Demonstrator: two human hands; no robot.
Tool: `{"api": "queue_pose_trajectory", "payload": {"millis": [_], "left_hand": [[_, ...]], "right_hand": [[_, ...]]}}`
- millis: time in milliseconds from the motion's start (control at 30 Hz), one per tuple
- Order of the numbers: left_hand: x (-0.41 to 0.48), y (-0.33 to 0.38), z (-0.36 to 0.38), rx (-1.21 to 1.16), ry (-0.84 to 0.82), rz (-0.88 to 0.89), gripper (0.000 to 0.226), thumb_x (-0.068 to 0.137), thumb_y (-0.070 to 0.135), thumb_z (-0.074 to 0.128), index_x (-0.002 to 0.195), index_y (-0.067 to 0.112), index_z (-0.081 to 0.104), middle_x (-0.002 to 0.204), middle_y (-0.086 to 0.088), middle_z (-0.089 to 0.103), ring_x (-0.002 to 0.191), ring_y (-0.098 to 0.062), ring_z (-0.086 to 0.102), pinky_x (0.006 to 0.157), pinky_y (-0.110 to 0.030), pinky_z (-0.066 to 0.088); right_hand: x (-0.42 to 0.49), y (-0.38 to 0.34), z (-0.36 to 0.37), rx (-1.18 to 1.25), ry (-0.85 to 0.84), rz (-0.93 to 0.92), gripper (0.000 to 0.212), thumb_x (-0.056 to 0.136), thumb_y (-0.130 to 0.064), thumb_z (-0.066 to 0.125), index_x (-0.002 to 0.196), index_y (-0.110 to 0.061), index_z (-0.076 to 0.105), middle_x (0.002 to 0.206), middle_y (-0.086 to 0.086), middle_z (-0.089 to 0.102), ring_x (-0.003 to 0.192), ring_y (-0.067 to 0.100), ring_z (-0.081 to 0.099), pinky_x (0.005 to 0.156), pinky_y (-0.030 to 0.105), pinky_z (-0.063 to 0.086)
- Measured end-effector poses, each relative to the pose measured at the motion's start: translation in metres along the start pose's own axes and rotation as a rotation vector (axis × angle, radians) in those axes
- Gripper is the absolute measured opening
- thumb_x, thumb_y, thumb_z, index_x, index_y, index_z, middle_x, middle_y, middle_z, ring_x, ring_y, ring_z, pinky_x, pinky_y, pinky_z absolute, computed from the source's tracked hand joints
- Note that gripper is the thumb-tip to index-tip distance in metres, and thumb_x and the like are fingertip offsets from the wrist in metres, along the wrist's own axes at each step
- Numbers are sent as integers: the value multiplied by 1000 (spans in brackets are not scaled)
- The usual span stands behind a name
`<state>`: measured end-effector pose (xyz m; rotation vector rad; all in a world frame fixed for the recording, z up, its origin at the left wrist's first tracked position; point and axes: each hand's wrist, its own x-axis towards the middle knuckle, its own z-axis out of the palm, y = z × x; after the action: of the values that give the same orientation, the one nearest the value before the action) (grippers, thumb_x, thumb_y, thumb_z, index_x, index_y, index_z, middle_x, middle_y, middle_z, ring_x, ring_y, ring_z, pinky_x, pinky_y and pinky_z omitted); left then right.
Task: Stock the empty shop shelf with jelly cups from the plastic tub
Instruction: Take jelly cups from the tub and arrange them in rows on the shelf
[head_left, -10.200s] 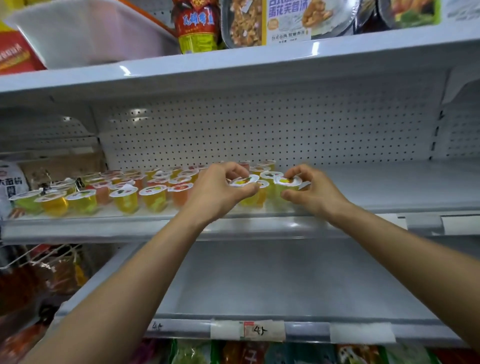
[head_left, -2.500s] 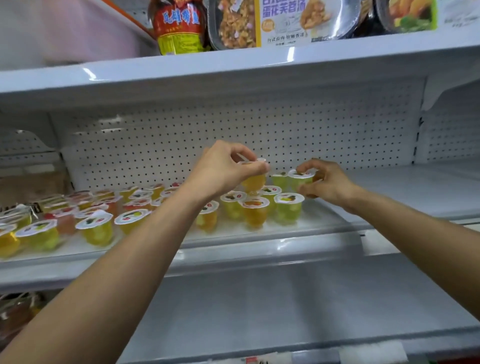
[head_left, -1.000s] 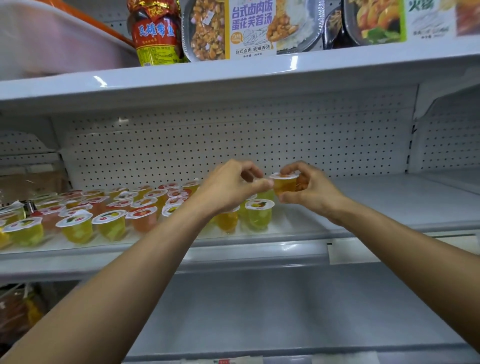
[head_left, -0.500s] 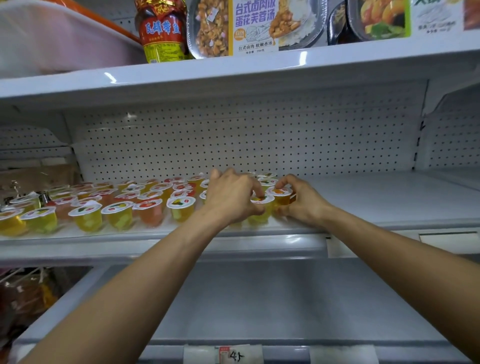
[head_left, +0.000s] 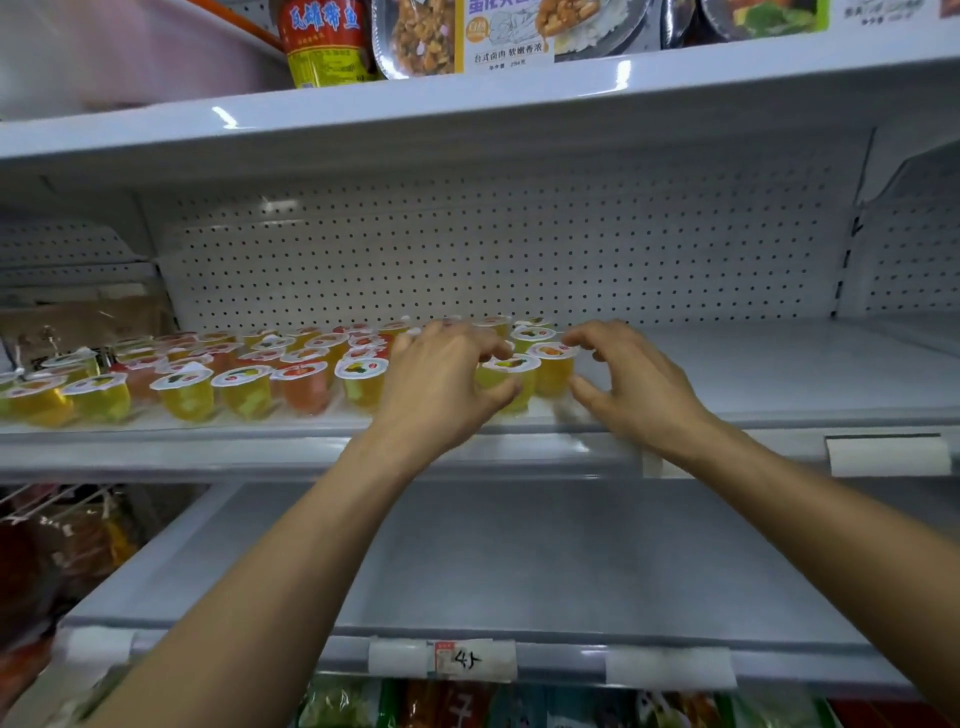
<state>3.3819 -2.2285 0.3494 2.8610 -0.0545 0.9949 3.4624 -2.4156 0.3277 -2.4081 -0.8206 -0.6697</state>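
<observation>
head view: left hand (head_left: 441, 384) hovers loosely curled over the jelly cups (head_left: 249, 384) on the shelf (head_left: 779, 374), its grip unclear. right hand (head_left: 636, 387) beside them, fingers spread, holds nothing.

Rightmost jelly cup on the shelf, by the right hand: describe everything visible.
The rightmost jelly cup is clear plastic, filled with orange-yellow jelly and sealed by a white lid printed with fruit. It stands upright on the middle shelf, closing off the block of cups, beside a yellow-green cup. The right hand curls loosely next to it; contact unclear.
</observation>
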Motion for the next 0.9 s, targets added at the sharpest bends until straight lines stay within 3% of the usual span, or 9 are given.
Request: {"api": "queue_pose_trajectory", "payload": {"millis": [133, 267, 400, 533, 633, 767, 900], "left_hand": [[-50, -8, -5, -116, 43, -52, 28, 84, 45, 66, 111, 33, 66, 98, 14, 63, 88, -9, 59, 77, -31, 48], [-113, -39, -4, -127, -2, -144, 27, 84, 44, 67, 109, 34, 66, 92, 18, 58, 77, -4, 55, 70, -28, 48], [-191, -82, 1, -59, -182, -276, 31, 86, 49, 62, 115, 37, 63, 94, 22, 53, 79, 0, 53, 67, -21, 39], [-269, -141, 4, -92, -344, -421, 31, 86, 51, 61, 114, 36, 64, 103, 15, 62, 90, -3, 58, 75, -20, 45], [-323, -200, 1, -108, -423, -582, 29, 88, 49, 59, 112, 36, 63, 102, 14, 62, 90, -6, 58, 77, -27, 49], [-396, -295, 1, -185, -525, -777, 26, 87, 45, 62, 110, 33, 66, 94, 13, 65, 84, -8, 61, 76, -30, 52], [-464, -396, 9, -236, -622, -937, 18, 88, 33, 67, 104, 26, 71, 87, 8, 65, 80, -7, 59, 76, -29, 49]], "right_hand": [[-26, -17, 4, 40, 87, -156, 34, 86, -21, 64, 119, -24, 59, 119, -4, 59, 106, 19, 55, 82, 31, 43], [-52, -51, 26, 136, 58, -294, 30, 84, -16, 67, 114, -19, 62, 109, -3, 60, 96, 17, 56, 79, 32, 47], [-74, -102, 75, 252, -128, -407, 28, 87, -17, 65, 114, -22, 60, 107, -7, 56, 95, 12, 54, 80, 35, 50], [-90, -168, 144, 321, -355, -466, 27, 92, -29, 61, 118, -29, 58, 107, -14, 54, 94, 7, 53, 81, 36, 51], [-100, -228, 208, 418, -505, -500, 24, 91, -28, 62, 115, -30, 59, 106, -14, 55, 93, 6, 53, 81, 34, 50], [-120, -318, 306, 529, -713, -441, 23, 90, -27, 62, 113, -29, 61, 108, -15, 56, 96, 4, 53, 85, 28, 46], [-147, -388, 416, 593, -911, -364, 19, 83, -21, 65, 100, -28, 64, 90, -16, 54, 82, 5, 55, 79, 36, 49]]}}
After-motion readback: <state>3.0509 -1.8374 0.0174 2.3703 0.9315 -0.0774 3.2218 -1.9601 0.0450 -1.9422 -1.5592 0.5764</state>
